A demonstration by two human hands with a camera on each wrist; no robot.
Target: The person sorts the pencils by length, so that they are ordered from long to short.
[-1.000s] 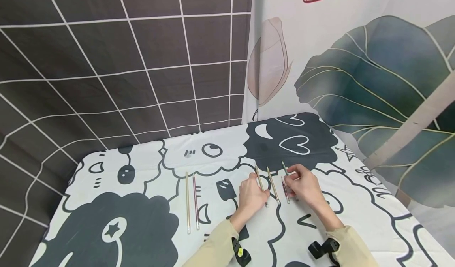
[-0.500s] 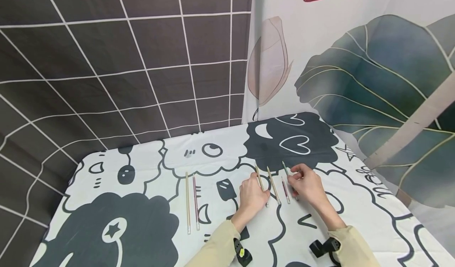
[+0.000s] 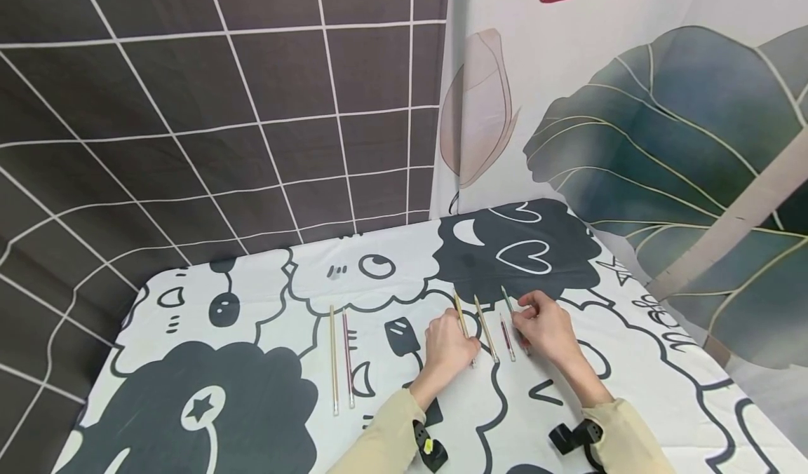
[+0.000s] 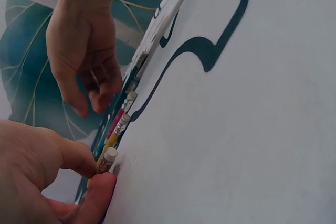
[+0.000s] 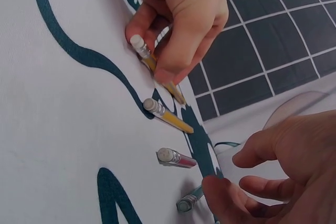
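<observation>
My left hand (image 3: 451, 346) pinches a yellow pencil (image 3: 460, 310) between thumb and fingers; its white eraser end (image 4: 109, 155) pokes out in the left wrist view. Just to the right lies a second yellow pencil (image 3: 485, 328), then a short red pencil (image 3: 507, 339), both untouched. A green pencil (image 3: 507, 300) runs beside the fingertips of my right hand (image 3: 547, 328). Seen from the right wrist, that hand's thumb and fingers are spread apart, with a fingertip overlapping the green pencil (image 5: 189, 200). All these pencils point away from me, erasers nearer.
Farther left, a long yellow pencil (image 3: 334, 362) and a long reddish pencil (image 3: 348, 362) lie side by side. A white cloth with black cartoon drawings (image 3: 252, 320) covers the table. Behind it hang a dark grid curtain (image 3: 271, 109) and a leaf-patterned curtain (image 3: 644, 109).
My right hand has shifted slightly right, off the short red pencil, which now shows fully. The left hand has stayed on its yellow pencil.
</observation>
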